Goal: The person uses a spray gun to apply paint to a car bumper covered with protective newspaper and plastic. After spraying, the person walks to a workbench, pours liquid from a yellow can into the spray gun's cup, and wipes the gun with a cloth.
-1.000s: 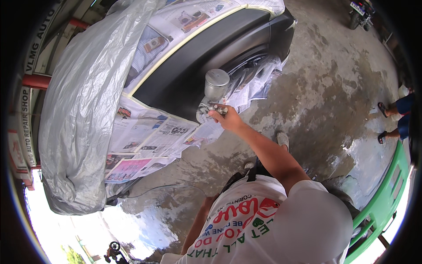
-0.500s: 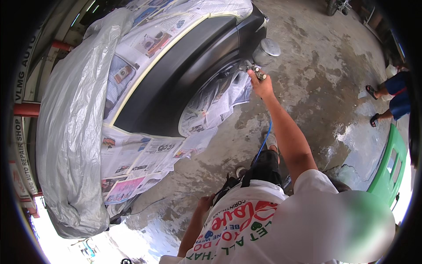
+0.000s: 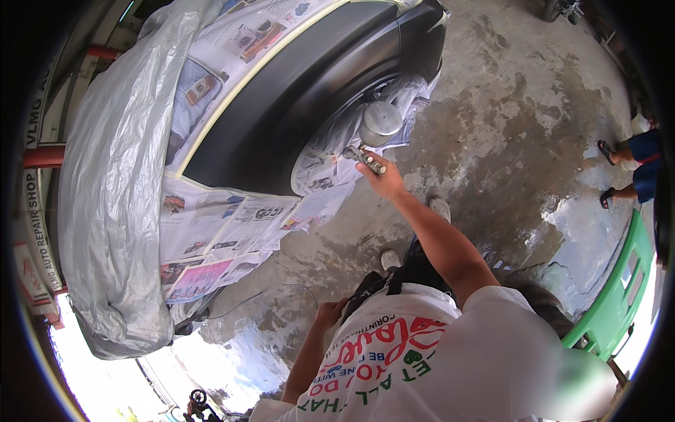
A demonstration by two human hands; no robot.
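Observation:
My right hand is closed around a spray gun with a round metal paint cup on top. The gun is held out beside the wheel arch of a dark matte car fender, apart from its surface. Sheets of newspaper and pale tape border the fender, and clear plastic with newspaper covers the wheel opening. My left hand rests low at my hip, against dark cloth; its fingers are mostly hidden.
Silvery plastic sheeting drapes the car at left. On the stained concrete floor, a person's sandalled feet stand at right. A green vehicle panel lies near them. A thin cable trails across the floor.
My right hand has brought the spray gun left and nearer, from the far end of the wheel arch toward its near part. My left hand stays at my hip.

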